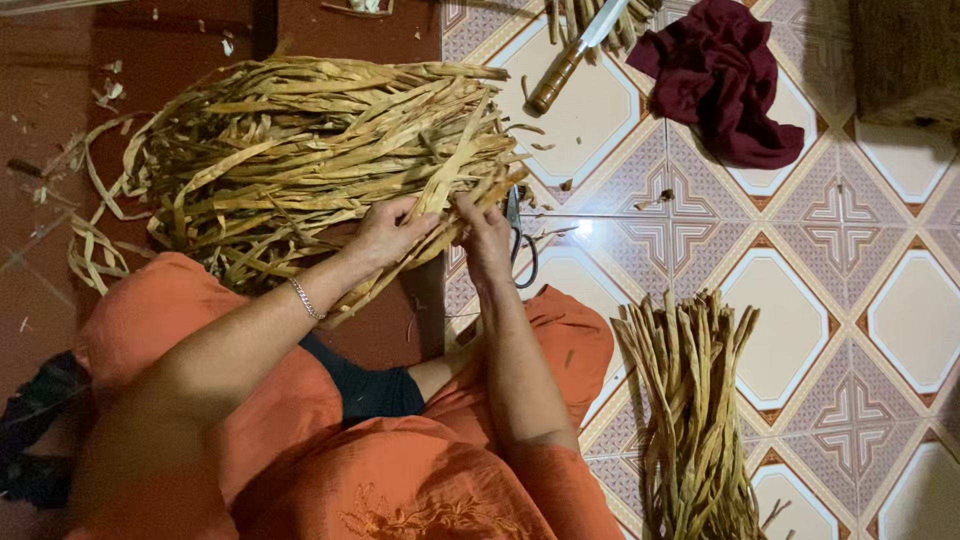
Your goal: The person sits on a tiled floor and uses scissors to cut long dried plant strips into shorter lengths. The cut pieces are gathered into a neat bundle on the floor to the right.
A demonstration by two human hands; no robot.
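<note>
Both your hands meet at the near edge of a big pile of dried leaf strips (300,150): left hand (385,232) and right hand (483,228) each pinch strips. Scissors (520,245), apparently, lie just beside your right hand; reaching blind could nick you or snag strips.

Knife: long blade with brown wooden handle (572,58), lying on the tiles well above the hands, to the right.
Cloth: crumpled dark red fabric (728,80), far upper right.
Scissors: dark metal pair (520,245), just beside the hands, right.
Floor: patterned white and pink tiles (920,320), right.
</note>
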